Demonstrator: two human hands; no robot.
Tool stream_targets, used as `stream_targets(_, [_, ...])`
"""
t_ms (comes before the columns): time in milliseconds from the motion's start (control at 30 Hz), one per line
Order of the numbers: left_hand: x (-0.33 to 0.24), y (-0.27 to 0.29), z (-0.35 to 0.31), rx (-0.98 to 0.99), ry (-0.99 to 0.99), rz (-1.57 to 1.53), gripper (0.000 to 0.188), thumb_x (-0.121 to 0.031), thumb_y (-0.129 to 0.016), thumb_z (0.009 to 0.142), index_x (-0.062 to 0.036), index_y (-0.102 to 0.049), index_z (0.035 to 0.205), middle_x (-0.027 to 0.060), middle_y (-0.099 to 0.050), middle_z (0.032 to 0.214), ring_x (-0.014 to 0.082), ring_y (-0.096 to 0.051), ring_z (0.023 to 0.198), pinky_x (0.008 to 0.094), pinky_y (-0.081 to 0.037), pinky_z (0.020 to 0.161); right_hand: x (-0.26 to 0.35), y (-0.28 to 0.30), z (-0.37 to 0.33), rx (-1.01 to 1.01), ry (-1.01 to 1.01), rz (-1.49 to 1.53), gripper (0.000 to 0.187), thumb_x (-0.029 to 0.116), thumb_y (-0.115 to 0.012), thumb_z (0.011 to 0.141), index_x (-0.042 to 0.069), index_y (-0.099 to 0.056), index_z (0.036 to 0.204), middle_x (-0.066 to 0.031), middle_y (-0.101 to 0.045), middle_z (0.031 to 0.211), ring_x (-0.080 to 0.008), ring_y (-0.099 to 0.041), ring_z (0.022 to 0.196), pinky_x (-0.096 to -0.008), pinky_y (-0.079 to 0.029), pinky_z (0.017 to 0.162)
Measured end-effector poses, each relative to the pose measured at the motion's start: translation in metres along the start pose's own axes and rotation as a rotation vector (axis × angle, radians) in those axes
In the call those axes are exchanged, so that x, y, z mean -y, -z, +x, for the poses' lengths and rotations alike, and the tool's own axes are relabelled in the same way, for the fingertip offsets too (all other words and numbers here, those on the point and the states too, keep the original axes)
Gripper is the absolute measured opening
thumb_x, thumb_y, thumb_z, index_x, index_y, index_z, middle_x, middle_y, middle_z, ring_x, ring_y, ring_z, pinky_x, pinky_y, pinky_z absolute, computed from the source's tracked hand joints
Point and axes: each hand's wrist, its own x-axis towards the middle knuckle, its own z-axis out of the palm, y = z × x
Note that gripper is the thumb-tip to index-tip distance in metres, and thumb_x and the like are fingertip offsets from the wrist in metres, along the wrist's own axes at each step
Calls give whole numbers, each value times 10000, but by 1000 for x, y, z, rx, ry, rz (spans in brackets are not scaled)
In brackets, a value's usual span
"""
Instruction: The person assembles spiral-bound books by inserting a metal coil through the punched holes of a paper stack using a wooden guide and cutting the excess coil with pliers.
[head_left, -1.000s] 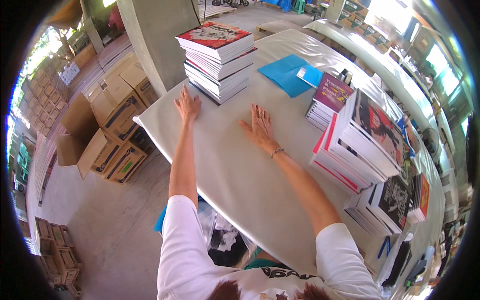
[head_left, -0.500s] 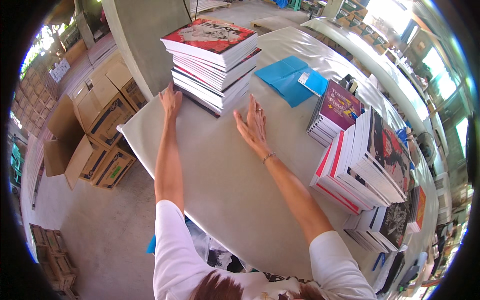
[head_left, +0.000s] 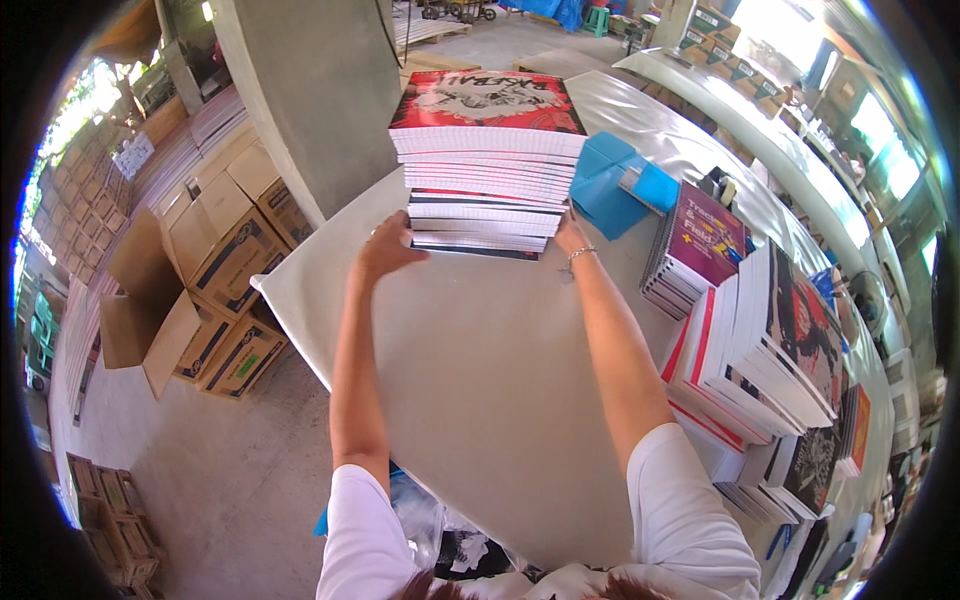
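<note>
A tall stack of notebooks (head_left: 485, 190) stands near the far end of the table, its top cover red with a grey and black drawing. The white page edges face me, and dark covers show lower down. My left hand (head_left: 387, 247) is at the stack's lower left corner, thumb stretched along the front and fingers at the side. At the lower right corner, my right hand (head_left: 572, 238) presses against the side, its fingers partly hidden behind the stack. Between them, both hands hold the stack's lower part.
The pale-covered table (head_left: 480, 400) carries purple spiral notebooks (head_left: 705, 230), a blue folder (head_left: 605, 185) and leaning piles of red and black notebooks (head_left: 790, 330) along the right. Left of the table, cardboard boxes (head_left: 235, 270) stand on the floor beside a concrete pillar (head_left: 310, 100).
The stack has turned so its page edges face me squarely. My right hand has moved from apart in front of it to its right side; my left hand has shifted along the left corner.
</note>
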Motion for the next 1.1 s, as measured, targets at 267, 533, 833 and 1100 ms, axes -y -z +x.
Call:
stream_targets(267, [-45,-17,9,-168,183,208,455,-265,-849,564,-29,-675,912,139,-688,906,353,-632,902,432,-497,790,-9,24,-13,26,123,-218,606,385,-385,944,-2,-323,1407,-180,-355,1425,-309,-358,1313,-346,-303,1096])
stream_targets(533, [-42,-13,15,-133,223,-52,307,-164,-686,626,6,-696,881,162,-693,799,286,-668,743,373,-508,704,119,27,-23,-195,-551,112,915,702,-124,919,-48,-480,1304,-219,-565,1260,-326,-488,1223,-387,-359,1034])
stream_targets(833, [-81,-58,12,16,43,-215,297,-57,-520,715,10,-694,945,124,-693,777,182,-646,732,310,-486,694,177,82,-92,-430,-453,196,715,537,-170,1009,-41,-494,1277,-199,-576,1232,-281,-522,1160,-367,-362,1007])
stream_targets(1100, [-90,-58,4,231,20,-509,294,-59,-532,733,23,-702,959,31,-662,749,103,-582,692,249,-456,658,241,63,-126,-704,-746,133,635,445,-204,1031,-74,-530,1197,-181,-597,1173,-291,-532,1110,-358,-360,981])
